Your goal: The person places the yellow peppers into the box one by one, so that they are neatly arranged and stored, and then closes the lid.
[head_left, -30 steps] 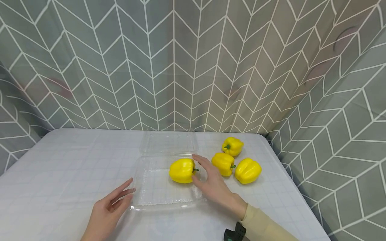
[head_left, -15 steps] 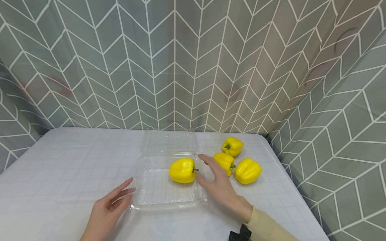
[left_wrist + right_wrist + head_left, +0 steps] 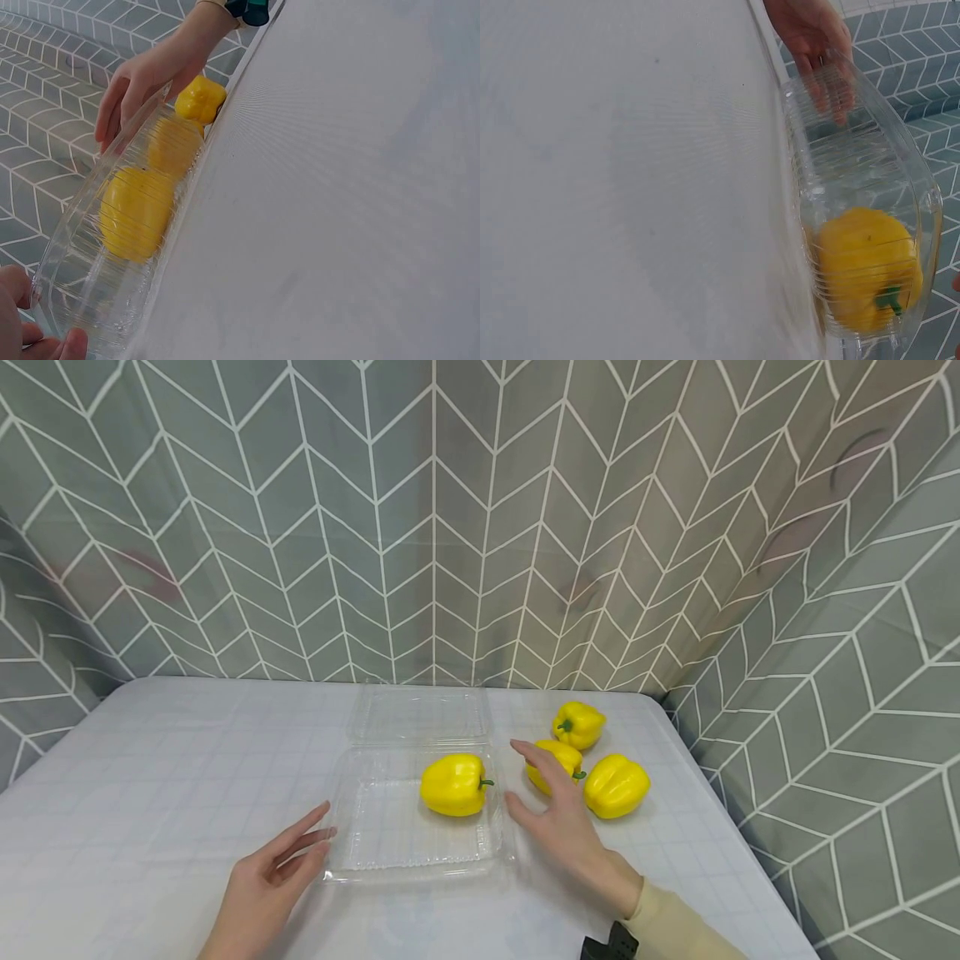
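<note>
A yellow bell pepper lies on its side in the right part of a clear plastic clamshell container, its green stem facing right. The container's lid is folded back. At the container's left edge is my left hand, fingers extended and fingertips at the rim. My right hand, fingers apart and holding nothing, hovers just right of the container. It partly covers a second yellow bell pepper. In the left wrist view, the boxed pepper shows through the clear wall.
Two more yellow bell peppers, one at the back and one to the right, lie on the white-covered table. A grey curtain with white chevron lines surrounds the table at the back and sides.
My right hand has moved right, away from the pepper in the container and toward the loose peppers. The pepper stays in place, and my left hand has hardly moved.
</note>
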The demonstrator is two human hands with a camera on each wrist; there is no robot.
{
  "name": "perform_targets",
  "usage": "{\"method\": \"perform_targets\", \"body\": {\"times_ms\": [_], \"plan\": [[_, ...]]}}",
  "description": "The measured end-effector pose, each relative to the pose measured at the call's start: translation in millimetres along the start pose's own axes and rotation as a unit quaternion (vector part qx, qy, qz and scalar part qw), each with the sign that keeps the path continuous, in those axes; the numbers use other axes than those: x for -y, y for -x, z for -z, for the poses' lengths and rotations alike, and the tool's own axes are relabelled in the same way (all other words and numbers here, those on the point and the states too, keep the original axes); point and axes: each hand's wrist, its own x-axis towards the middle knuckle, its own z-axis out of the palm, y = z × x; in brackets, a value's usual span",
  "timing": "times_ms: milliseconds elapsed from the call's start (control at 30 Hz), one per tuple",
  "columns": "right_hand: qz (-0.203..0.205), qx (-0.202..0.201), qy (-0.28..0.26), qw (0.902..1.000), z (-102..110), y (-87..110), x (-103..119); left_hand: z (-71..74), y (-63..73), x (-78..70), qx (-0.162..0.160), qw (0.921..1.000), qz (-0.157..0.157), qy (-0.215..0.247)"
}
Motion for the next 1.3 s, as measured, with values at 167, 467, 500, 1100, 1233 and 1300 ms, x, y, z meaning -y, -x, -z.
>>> {"method": "perform_targets", "body": {"times_ms": [167,467,500,1100,1233,1300], "plan": [[-0.001,-0.016,0.013,0.9998,4.0,0.5,-1.8,0.4,0.3,0.3,0.002,1.0000,-0.006,0.003],[-0.003,-0.060,0.048,0.9970,11.4,1.1,-6.7,0.5,-0.4,0.7,0.004,0.9999,-0.011,0.003],[-0.004,-0.064,0.051,0.9966,12.2,1.2,-7.8,0.4,-0.5,0.7,0.004,0.9999,-0.013,0.002],[-0.043,-0.073,0.099,0.9915,30.0,4.2,-29.3,0.2,-1.1,0.4,0.007,0.9998,-0.017,0.003],[-0.048,-0.075,0.100,0.9910,31.9,4.2,-32.6,0.6,-0.9,1.0,0.006,0.9999,-0.008,0.005],[-0.051,-0.076,0.101,0.9906,32.5,4.0,-34.2,0.6,-0.6,1.4,0.006,1.0000,-0.001,0.006]]}}
